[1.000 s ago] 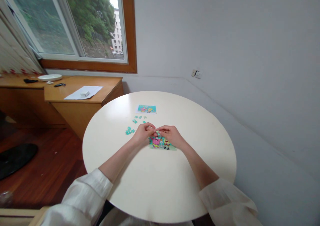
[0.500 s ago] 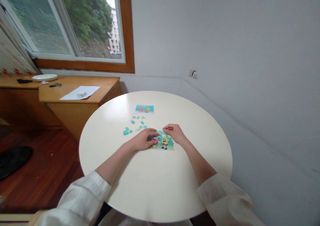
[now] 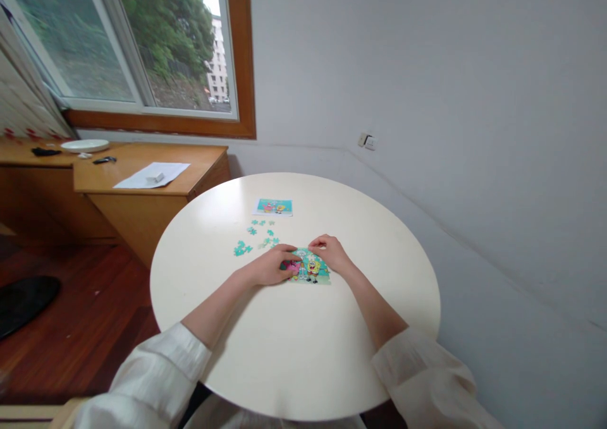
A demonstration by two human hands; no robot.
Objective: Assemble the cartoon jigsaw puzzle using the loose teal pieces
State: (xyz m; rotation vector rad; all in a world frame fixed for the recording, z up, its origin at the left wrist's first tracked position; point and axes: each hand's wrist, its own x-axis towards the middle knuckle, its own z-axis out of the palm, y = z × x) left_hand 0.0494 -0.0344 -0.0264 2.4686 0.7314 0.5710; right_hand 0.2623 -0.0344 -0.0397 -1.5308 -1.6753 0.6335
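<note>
A partly assembled jigsaw puzzle [image 3: 313,272] with cartoon figures on a teal ground lies flat on the round table. My left hand [image 3: 275,265] rests on its left part, thumb and fingers spread apart, covering some of the pink figure. At the puzzle's upper edge, the thumb and forefinger of my right hand [image 3: 329,251] are pinched on a small jigsaw piece, mostly hidden by the fingertips. Loose teal jigsaw pieces [image 3: 241,248] lie left of and beyond my left hand. Farther back is a picture card [image 3: 274,207] showing similar cartoon figures.
The white round table [image 3: 294,353] carries everything I touch. Beyond its left side stands a wooden desk [image 3: 208,163] with a paper sheet [image 3: 137,177], a small white block [image 3: 154,177] and a white plate [image 3: 85,145]. A wall [image 3: 474,132] rises behind and to the right.
My right fingertips have shifted very slightly at the puzzle's upper edge, still pinched. My left hand stays on the puzzle, and the loose pieces and card have not moved.
</note>
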